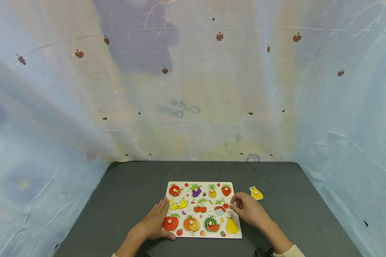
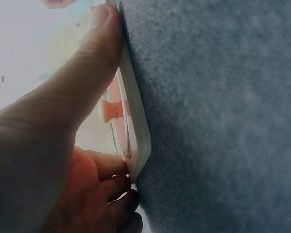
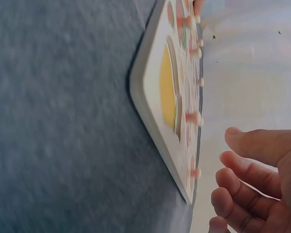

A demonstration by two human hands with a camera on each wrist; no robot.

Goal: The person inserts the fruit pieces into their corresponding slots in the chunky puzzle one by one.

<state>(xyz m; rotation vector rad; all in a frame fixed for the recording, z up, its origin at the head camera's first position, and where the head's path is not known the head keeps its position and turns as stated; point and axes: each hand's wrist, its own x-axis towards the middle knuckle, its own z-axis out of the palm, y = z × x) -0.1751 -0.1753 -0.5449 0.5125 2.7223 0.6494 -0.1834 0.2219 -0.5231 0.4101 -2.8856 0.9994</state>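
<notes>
A white wooden fruit peg puzzle board (image 1: 204,183) lies flat on the dark table. My left hand (image 1: 154,219) rests along its left side, thumb at the front edge; the left wrist view shows that thumb (image 2: 94,53) straight against the rim, beside a knobbed piece. Just over the right edge hovers my right hand (image 1: 249,208), fingers loosely bent. Between its thumb and fingers (image 3: 233,206) nothing shows in the right wrist view. Near it is the cherry-like piece (image 1: 221,206). The yellow pear recess (image 1: 231,225) at the front right shows no knob.
To the right of the board, beyond my right hand, a loose yellow pear piece (image 1: 256,193) lies on the grey tablecloth (image 1: 128,189). Other fruit pieces, such as the watermelon (image 1: 211,225), sit in the board with knobs standing up. A patterned curtain (image 1: 206,92) surrounds the table's back and sides.
</notes>
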